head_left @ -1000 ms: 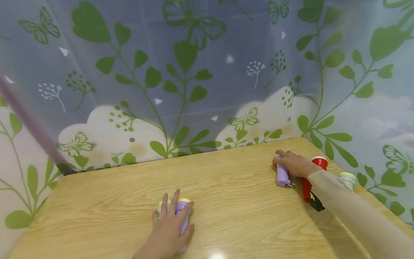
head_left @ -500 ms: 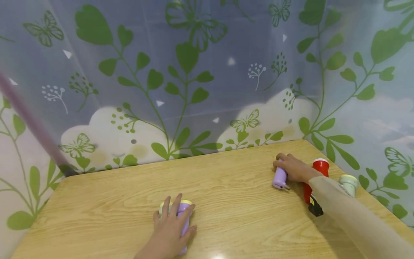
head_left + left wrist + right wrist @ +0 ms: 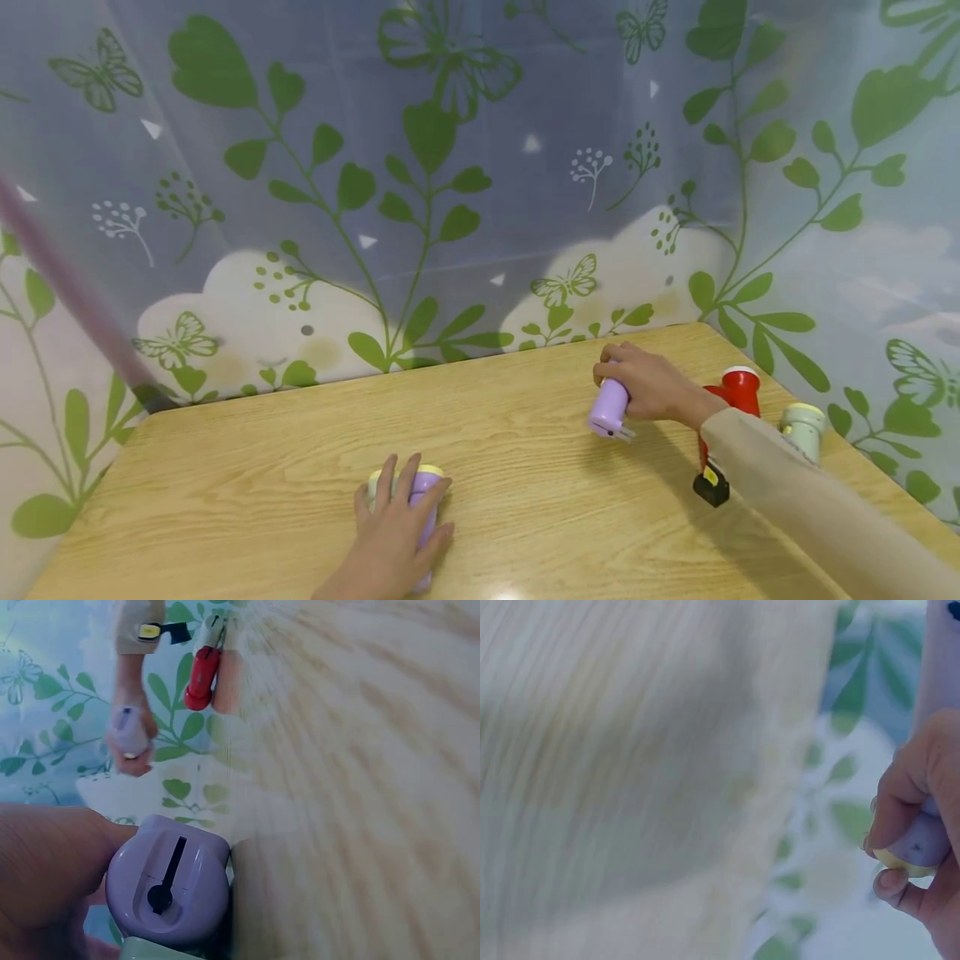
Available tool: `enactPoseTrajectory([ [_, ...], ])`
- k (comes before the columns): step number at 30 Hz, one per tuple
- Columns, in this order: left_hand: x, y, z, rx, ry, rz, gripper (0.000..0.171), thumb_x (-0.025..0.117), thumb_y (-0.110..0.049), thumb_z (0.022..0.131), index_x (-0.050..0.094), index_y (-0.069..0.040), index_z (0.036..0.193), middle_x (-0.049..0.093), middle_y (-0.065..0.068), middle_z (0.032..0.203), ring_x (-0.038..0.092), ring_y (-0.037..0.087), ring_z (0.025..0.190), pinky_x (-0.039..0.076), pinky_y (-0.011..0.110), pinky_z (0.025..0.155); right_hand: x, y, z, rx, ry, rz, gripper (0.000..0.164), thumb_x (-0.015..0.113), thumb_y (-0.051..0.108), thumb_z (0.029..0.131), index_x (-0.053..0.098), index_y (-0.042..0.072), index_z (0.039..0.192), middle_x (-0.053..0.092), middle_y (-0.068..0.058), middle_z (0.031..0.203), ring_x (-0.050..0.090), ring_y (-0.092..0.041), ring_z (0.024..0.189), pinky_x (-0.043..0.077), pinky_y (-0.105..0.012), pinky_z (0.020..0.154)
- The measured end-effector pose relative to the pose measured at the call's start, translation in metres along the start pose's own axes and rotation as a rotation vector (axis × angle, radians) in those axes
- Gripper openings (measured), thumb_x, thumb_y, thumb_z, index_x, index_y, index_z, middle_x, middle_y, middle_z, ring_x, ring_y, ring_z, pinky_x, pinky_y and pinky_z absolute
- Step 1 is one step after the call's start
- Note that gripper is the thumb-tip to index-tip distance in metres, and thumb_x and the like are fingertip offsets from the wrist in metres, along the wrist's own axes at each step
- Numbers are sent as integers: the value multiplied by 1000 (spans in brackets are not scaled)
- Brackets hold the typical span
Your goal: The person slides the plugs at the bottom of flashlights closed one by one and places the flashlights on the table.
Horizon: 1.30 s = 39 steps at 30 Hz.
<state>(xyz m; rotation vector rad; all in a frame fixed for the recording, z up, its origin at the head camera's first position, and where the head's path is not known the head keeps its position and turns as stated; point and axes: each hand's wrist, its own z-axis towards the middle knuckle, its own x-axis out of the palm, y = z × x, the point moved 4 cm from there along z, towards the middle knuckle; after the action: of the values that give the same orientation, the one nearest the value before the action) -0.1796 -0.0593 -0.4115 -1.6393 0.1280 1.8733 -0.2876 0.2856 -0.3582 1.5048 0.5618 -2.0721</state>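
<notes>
My left hand (image 3: 393, 525) rests with spread fingers across two flashlights lying side by side, a purple flashlight (image 3: 427, 492) and a pale green flashlight (image 3: 372, 482). Up close in the left wrist view, the purple one's tail end (image 3: 195, 900) has a slot with a black piece in it. Over the table's far right part, my right hand (image 3: 648, 379) grips another purple flashlight (image 3: 609, 406), tilted, with plug prongs sticking out of its tail. Fingers and thumb pinch its yellow-rimmed head (image 3: 919, 844) in the right wrist view; much of it lies behind the hand.
On the right side of the wooden table (image 3: 510, 442) are a red flashlight (image 3: 741, 390), partly covered by the sleeve, and a pale green flashlight (image 3: 804, 429). A black wrist device (image 3: 711, 487) hangs below the right forearm. Printed curtains (image 3: 450, 275) border the table's far and right edges.
My right hand has lifted its purple flashlight off the table and carried it left; its tail has tilted toward me. More of the red flashlight shows. The left hand stays put.
</notes>
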Motion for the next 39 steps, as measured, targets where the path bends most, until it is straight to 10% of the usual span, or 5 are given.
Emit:
enactPoseTrajectory([
  [7, -13, -18, 1, 169, -223, 4, 28, 65, -24, 91, 63, -9, 114, 46, 23, 135, 37, 47, 125, 31, 73, 88, -29, 59, 18, -133, -34, -21, 37, 75, 2, 57, 63, 18, 88, 57, -3, 100, 54, -21, 87, 48, -36, 59],
  [12, -40, -55, 0, 389, -416, -166, 13, 63, -21, 94, 61, -11, 102, 63, 2, 103, 61, 14, 91, 51, 34, 81, -48, 100, 25, -198, -53, -27, 37, 76, 5, 55, 63, 20, 86, 57, 0, 96, 54, -17, 84, 48, -33, 57],
  [20, -60, -104, -5, 829, -476, -351, 31, 53, -27, 100, 58, -4, 121, 58, -9, 64, 46, -6, 52, 34, 0, 56, -70, 153, 28, -291, -69, 10, 36, 79, 13, 55, 64, 24, 85, 56, 4, 94, 52, -12, 81, 48, -29, 54],
  [27, -57, -106, -6, 881, -459, -373, 29, 55, -29, 99, 63, -6, 114, 61, -11, 59, 49, -10, 52, 35, -1, 57, -72, 181, 27, -366, -75, 25, 36, 83, 36, 56, 63, 26, 84, 56, 6, 93, 51, -9, 79, 45, -22, 53],
  [39, -62, -110, -9, 942, -402, -463, 22, 55, -22, 99, 61, -6, 113, 57, -10, 53, 44, -14, 48, 31, -4, 54, -74, 191, 22, -374, -75, 40, 32, 83, 32, 60, 62, 23, 83, 54, 4, 94, 45, -9, 76, 40, -18, 52],
])
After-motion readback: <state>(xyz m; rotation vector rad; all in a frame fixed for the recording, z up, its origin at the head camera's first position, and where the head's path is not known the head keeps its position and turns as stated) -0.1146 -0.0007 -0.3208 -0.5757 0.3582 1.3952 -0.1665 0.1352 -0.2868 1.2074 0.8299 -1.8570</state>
